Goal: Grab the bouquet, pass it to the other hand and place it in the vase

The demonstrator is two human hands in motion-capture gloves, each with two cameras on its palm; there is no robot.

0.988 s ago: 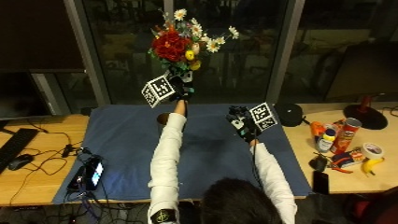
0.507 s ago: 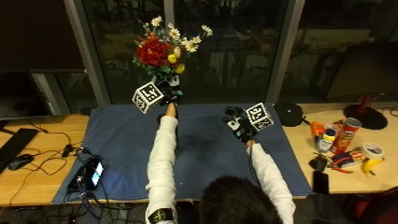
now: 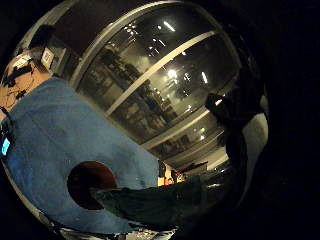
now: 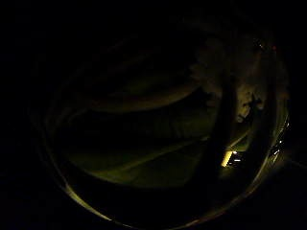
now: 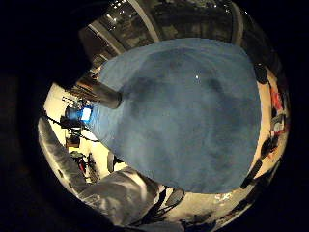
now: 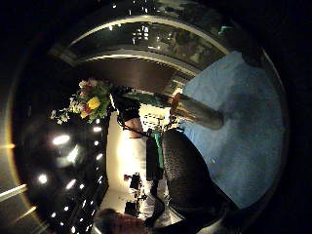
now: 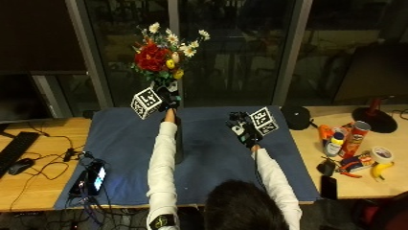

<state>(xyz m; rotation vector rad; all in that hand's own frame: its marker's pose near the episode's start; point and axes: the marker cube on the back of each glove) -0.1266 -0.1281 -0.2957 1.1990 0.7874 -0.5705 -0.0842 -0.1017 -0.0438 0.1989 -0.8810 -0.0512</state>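
My left hand is raised above the far side of the blue cloth and grips the stems of the bouquet of red, yellow and white flowers, held upright. The tall dark vase stands on the cloth beside my left forearm, below the bouquet. In the left little finger side palm view the stem end hangs close over the vase's round mouth. My right hand hovers over the cloth to the vase's right, fingers relaxed and holding nothing. The right thumb side palm view shows the bouquet and the vase.
Cans, tape, a banana and small tools crowd the table's right end. A phone lies at the cloth's left front corner, with a mouse and cables further left. Glass panes stand behind the table.
My left hand has carried the bouquet leftward and a little lower, to above the vase. The right hand has barely moved.
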